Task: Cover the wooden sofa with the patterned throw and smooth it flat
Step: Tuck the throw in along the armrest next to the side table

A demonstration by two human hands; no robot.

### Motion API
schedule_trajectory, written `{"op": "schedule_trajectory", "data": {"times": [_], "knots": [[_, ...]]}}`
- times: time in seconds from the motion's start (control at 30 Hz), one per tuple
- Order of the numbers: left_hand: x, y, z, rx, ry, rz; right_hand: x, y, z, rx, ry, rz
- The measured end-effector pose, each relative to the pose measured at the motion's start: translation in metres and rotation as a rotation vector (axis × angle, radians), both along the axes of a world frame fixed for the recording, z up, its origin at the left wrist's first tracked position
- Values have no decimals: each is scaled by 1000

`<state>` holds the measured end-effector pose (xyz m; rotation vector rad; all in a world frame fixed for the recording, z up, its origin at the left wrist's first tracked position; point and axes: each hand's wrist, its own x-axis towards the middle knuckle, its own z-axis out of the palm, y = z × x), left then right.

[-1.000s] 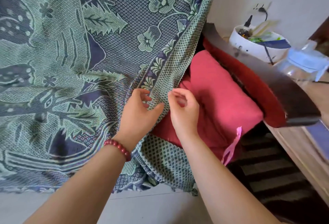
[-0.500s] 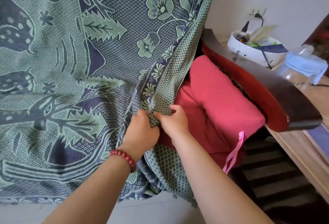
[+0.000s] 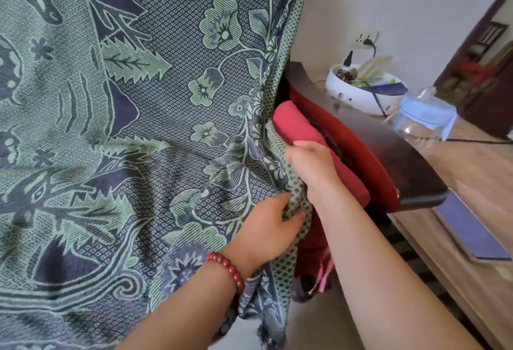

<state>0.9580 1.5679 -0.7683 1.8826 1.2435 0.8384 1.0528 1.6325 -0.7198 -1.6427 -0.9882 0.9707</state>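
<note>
While the left hand pinches the bunched border of the patterned throw, draped to its left, the right hand just beyond meets the red cushion; its fingers are hidden, so I cannot tell its grip. A hard tug could slide cloth off the wooden sofa.

Bare forearms, red bead bracelet
</note>
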Motion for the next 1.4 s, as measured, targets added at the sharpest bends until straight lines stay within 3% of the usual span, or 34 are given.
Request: {"op": "schedule_trajectory", "data": {"times": [0.17,0.3,0.43,0.6,0.93,1.17,1.27,1.4], "knots": [[0,-9,-14,-78,6,-3,-3,13,17,-137,-25,82],[1,-19,-20,-236,-13,-12,4,35,24,-76,-56,-17],[-4,-24,-24,-204,78,55,21,53,36,-15,-119,-79],[12,-34,-13,-249,-100,-80,51,47,61,14,-170,-82],[75,-35,-10,-260,-204,-277,110,34,66,22,-505,-126],[85,-37,-34,-223,-40,-301,113,36,62,-46,-801,-23],[82,-33,-33,-197,-10,-273,110,43,60,-58,-861,30],[75,-29,-19,-214,-232,-60,107,50,54,-12,-908,-3]]}}
